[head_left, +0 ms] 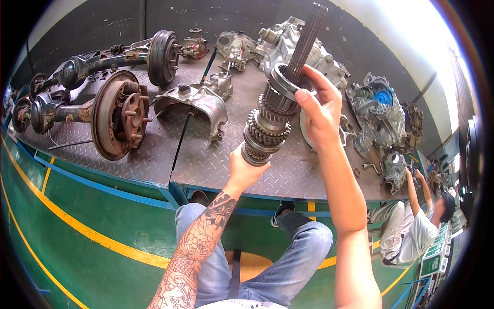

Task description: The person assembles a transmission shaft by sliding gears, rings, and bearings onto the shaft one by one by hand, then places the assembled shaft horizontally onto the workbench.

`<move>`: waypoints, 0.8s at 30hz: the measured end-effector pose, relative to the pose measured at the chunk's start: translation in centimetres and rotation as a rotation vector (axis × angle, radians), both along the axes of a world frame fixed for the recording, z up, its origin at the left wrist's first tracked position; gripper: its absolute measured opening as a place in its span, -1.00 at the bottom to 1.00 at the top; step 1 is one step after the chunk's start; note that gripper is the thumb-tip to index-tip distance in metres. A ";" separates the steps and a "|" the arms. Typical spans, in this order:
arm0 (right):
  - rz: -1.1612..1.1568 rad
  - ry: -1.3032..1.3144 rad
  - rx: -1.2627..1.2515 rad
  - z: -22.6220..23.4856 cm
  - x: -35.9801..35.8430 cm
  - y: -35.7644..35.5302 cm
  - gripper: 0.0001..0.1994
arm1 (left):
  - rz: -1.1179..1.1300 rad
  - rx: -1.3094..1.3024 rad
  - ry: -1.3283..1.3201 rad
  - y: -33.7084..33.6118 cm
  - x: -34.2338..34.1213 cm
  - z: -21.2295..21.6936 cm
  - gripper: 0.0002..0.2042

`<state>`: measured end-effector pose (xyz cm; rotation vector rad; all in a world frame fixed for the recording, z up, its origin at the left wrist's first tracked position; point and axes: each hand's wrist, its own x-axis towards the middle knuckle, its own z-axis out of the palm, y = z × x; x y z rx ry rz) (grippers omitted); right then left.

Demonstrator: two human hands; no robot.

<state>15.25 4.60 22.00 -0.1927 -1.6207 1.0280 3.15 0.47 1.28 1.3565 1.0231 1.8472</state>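
A transmission gear shaft (268, 127) with several stacked toothed gears is held up over the bench, tilted so that its long splined end points up and away to the right. My left hand (245, 171) is closed around its lower end, below the gears. Around the shaft, at the base of the splined end, sits a metal ring (279, 81). My right hand (323, 109) pinches this ring between thumb and fingers on its right side. Part of the fingers is hidden behind the ring and shaft.
The steel-plate bench (216, 170) carries axles with a rusty brake drum (110, 116) at left, a bell housing (193, 105) in the middle and gearbox casings (381, 110) at right. A co-worker (411, 232) sits at the right, hands on a metal casing (394, 172).
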 end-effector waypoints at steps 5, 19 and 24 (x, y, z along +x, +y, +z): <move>-0.032 -0.055 -0.006 0.6 -0.2 0.0 -0.37 | 0.001 -0.013 -0.022 -0.1 0.0 0.0 -0.61; -0.005 -0.091 0.013 1.3 -1.6 -0.8 -0.40 | 0.001 -0.018 -0.012 0.1 -0.6 -0.6 -0.58; -0.021 -0.158 0.015 1.8 -2.0 -1.3 -0.40 | -0.007 -0.001 -0.029 0.1 -0.7 -0.8 -0.58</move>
